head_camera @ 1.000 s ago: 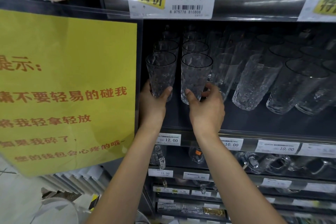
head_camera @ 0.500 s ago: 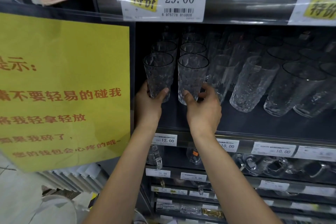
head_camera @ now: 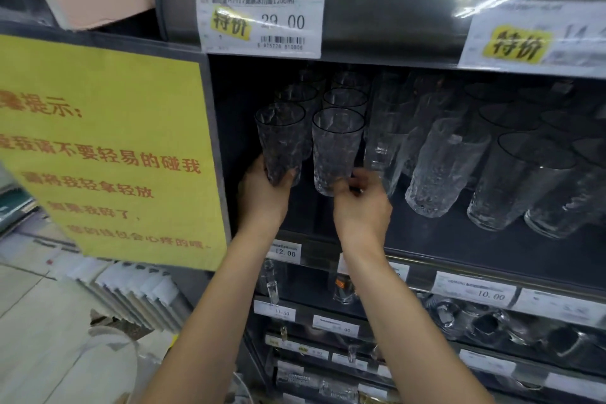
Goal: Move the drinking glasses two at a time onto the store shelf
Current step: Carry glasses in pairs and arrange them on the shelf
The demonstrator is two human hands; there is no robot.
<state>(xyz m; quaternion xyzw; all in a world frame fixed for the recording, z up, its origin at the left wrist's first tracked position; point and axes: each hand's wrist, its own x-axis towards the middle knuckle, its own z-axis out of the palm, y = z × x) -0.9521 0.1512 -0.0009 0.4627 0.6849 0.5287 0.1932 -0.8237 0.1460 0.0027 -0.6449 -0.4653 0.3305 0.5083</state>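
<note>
Glass rows (head_camera: 344, 97) already stand on the shelf (head_camera: 426, 239) right of the yellow sign (head_camera: 98, 147). Nearest that sign, the left hand (head_camera: 264, 197) grips the left glass (head_camera: 282, 141) and the right hand (head_camera: 360, 210) the right glass (head_camera: 336, 151), both apparently unreleased.

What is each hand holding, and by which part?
The left hand grips the left textured glass around its base; the right hand grips the right textured glass around its base.
</note>
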